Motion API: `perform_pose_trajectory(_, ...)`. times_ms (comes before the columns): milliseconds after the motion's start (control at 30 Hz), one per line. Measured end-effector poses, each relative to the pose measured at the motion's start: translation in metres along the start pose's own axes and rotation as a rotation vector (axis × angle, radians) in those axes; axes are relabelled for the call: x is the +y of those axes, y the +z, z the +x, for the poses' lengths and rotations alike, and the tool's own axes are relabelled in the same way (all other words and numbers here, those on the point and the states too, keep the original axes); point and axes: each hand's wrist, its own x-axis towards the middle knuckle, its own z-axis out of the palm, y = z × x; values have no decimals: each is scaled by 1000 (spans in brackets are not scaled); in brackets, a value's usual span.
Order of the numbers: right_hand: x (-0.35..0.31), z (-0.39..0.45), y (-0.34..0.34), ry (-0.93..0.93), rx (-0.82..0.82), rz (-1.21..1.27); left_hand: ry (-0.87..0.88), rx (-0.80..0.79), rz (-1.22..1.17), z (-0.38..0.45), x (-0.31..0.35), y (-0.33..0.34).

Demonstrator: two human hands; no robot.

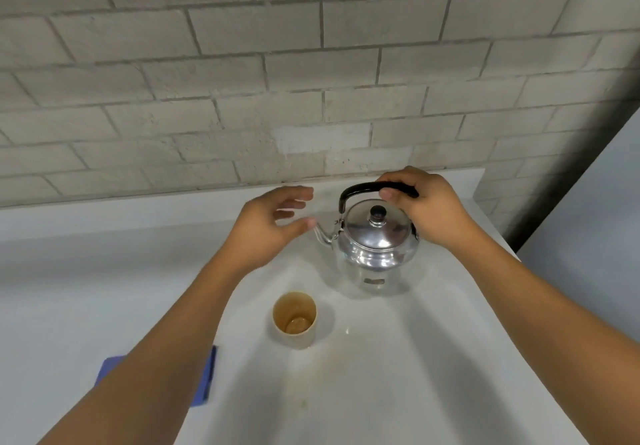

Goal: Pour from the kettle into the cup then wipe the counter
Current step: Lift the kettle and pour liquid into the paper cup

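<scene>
Kettle pouring looks not yet begun, judging by how things lie on the white counter (104,271). Farthest left, a blue cloth (204,379) lies flat near the front edge, partly hidden under the left forearm and untouched, so the wiping is still to come. Next, the left hand (270,223) hovers with fingers loosely spread and curled, holding nothing, its thumb tip just beside the spout (322,236). Below and slightly right, the cup (295,320) stands upright nearer the person, apart from the kettle; a little brownish residue seems to sit at its bottom, though it cannot be told for sure. Then the kettle (375,240), lid on, sits upright on the counter. Farthest right, the right hand (426,209) wraps its fingers around the black handle (363,190), ready to lift.
</scene>
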Motion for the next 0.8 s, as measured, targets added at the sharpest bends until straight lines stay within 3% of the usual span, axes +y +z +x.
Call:
perform_pose_trajectory(500,-21,-44,-8,-88,-118,57,-250,-219,-112,-110,-87,16)
perform_pose_trajectory(800,-39,-58,0,-135,-215,-27,-290,-202,-150,-120,-98,35)
